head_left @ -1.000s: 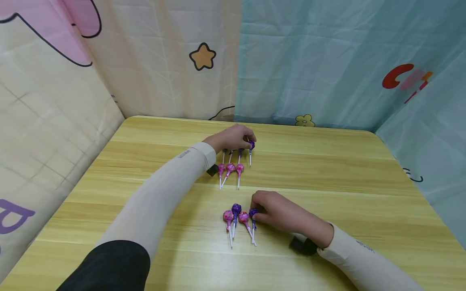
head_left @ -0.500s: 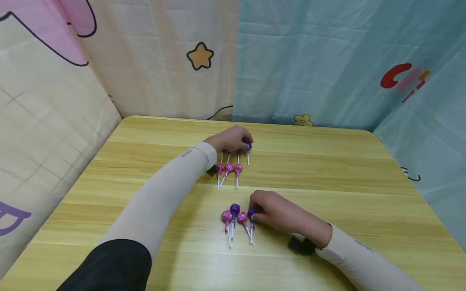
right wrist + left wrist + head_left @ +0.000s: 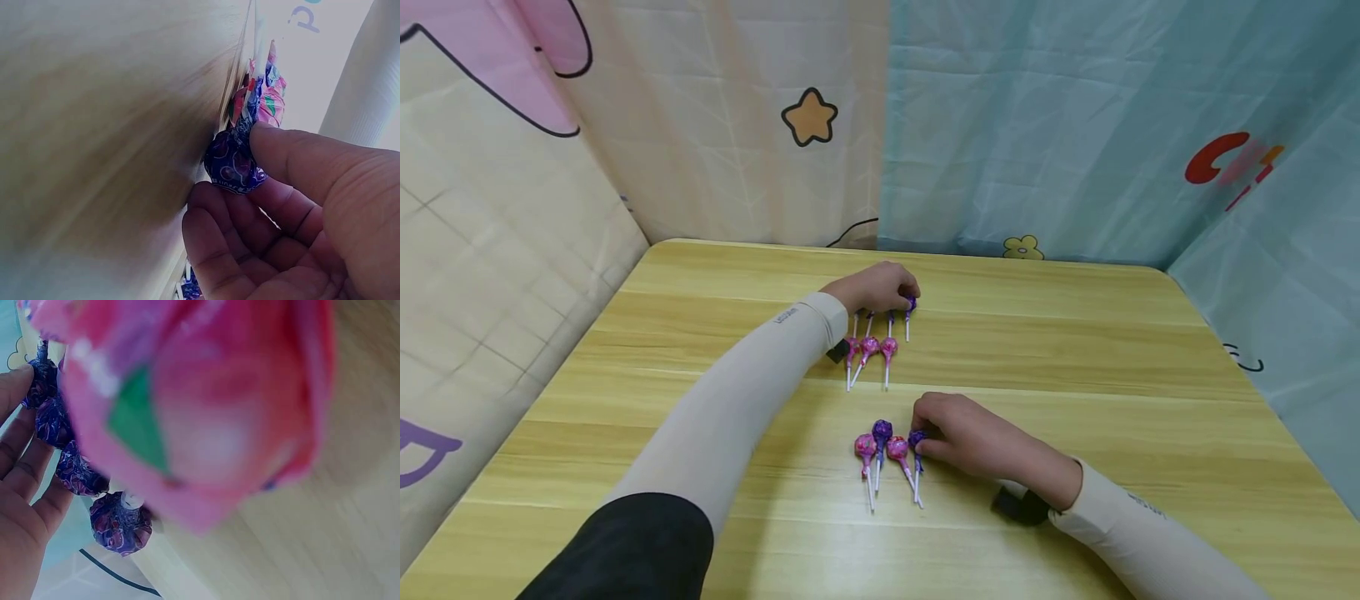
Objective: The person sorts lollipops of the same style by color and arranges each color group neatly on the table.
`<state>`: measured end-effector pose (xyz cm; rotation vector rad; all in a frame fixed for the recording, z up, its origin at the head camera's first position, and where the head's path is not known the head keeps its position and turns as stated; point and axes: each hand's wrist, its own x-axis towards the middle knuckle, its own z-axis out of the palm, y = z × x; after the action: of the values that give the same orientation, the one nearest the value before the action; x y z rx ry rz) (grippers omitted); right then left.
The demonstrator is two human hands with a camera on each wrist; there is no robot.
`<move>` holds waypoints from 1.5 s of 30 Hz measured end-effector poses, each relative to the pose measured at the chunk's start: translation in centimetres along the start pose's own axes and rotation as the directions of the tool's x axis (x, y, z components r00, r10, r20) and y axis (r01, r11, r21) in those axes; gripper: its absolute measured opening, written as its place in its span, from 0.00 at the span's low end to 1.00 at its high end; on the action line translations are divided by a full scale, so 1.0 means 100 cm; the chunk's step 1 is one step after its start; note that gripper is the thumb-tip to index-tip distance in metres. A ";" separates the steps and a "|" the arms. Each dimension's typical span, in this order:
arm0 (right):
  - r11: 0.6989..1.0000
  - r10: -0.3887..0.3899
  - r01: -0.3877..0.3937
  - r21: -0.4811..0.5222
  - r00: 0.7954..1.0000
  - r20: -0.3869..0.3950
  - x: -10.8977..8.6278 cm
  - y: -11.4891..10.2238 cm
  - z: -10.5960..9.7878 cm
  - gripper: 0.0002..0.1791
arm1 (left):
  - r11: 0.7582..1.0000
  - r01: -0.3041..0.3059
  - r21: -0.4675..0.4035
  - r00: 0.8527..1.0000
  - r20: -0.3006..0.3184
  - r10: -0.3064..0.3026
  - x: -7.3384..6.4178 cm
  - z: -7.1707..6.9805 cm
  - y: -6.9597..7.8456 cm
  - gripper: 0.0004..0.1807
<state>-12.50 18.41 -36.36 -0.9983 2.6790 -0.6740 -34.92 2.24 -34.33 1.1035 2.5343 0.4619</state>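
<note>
At the far end of the lollipop group, my left hand (image 3: 880, 287) pinches a purple lollipop (image 3: 912, 305) lying with its stick toward me. In the left wrist view, the thumb presses this purple lollipop (image 3: 41, 386), the end one in a row of purple heads, with the fingers behind them. Pink lollipops (image 3: 889, 347) lie just nearer, and one pink lollipop (image 3: 206, 406) fills much of that view, blurred. Closer to me, my right hand (image 3: 970, 437) pinches a purple lollipop (image 3: 234, 164) by its head, thumb at the wrapper's neck. Left of it lie pink and purple lollipops (image 3: 882, 433).
All the lollipops lie on a light wood-grain table (image 3: 1075, 358). Printed curtains (image 3: 1037, 125) hang behind its far edge and along the sides. A black wrist device (image 3: 1021, 505) sits under the right wrist.
My left hand and its purple lollipop have shifted very slightly toward me. The right hand keeps its pinch, and the whole head view has drifted a little.
</note>
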 end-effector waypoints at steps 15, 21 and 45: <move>1.000 -0.007 0.007 -0.005 1.000 -0.011 0.000 0.001 0.004 0.07 | 0.998 0.016 -0.060 1.000 -0.012 -0.016 -0.002 0.002 0.003 0.14; 1.000 -0.013 0.013 -0.008 1.000 -0.010 0.002 0.002 0.003 0.07 | 0.998 0.010 -0.068 0.999 -0.050 -0.014 -0.006 -0.002 0.004 0.15; 0.999 0.012 -0.012 0.036 1.000 0.003 0.004 0.003 0.004 0.06 | 0.980 -0.139 -0.144 0.974 -0.196 0.110 -0.151 0.047 0.040 0.10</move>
<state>-12.84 18.24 -36.87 -0.9730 2.6588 -0.7150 -20.70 -5.76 -34.18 1.2155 2.5413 0.8197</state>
